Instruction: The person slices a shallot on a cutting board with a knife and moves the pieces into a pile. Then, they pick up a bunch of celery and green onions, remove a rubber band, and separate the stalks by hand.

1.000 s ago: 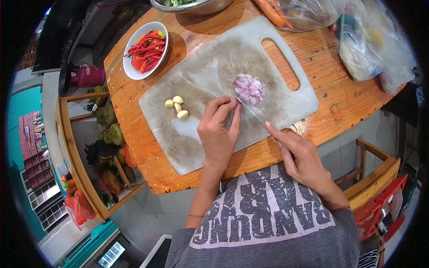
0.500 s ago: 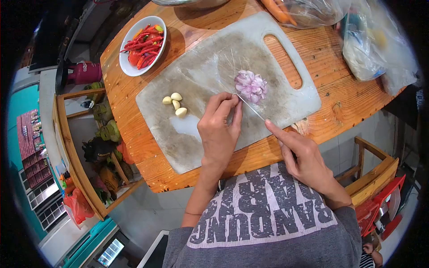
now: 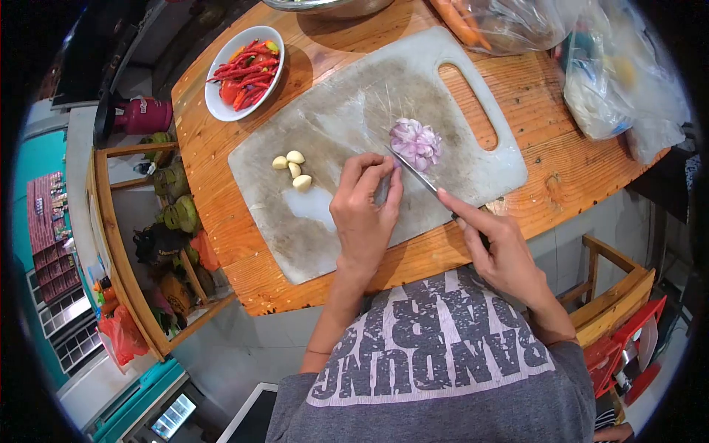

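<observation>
My right hand (image 3: 498,240) grips a kitchen knife (image 3: 417,173), index finger stretched along the top of its blade. My left hand (image 3: 367,199) is closed, fingertips bent down onto the cutting board (image 3: 340,122) beside the blade's tip. A small purple bit of shallot peeks out at those fingertips; most of it is hidden. Just beyond the blade lies a pile of sliced shallots (image 3: 415,142). Several peeled garlic cloves (image 3: 295,168) rest on the board to the left of my left hand.
A white bowl (image 3: 216,96) of red chilies (image 3: 247,74) stands at the back left of the wooden table (image 3: 546,177). Plastic bags (image 3: 602,96) sit at the back right, one with carrots (image 3: 458,22). Part of a metal bowl (image 3: 329,6) shows at the far edge.
The knife's blade has tilted, so its flat side shows more. My left hand stays almost in place. The whole view has shifted slightly.
</observation>
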A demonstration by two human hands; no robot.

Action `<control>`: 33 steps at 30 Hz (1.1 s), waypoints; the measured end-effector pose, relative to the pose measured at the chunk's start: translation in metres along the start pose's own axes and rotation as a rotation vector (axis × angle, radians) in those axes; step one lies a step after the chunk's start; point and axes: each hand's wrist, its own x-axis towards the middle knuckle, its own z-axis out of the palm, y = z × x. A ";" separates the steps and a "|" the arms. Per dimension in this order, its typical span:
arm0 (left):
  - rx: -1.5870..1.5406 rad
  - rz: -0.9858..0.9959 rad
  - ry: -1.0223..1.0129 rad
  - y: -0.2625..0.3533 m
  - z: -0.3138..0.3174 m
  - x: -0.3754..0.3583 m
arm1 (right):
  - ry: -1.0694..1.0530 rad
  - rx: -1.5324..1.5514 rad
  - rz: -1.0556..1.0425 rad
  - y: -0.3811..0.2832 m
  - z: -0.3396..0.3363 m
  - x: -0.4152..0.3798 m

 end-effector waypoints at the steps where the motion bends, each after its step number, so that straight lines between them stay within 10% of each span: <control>1: -0.012 -0.007 -0.001 0.000 0.000 0.000 | 0.005 0.013 0.008 0.000 0.000 -0.001; 33: -0.035 0.043 0.054 -0.013 0.013 -0.006 | 0.046 -0.006 -0.025 0.003 0.001 0.002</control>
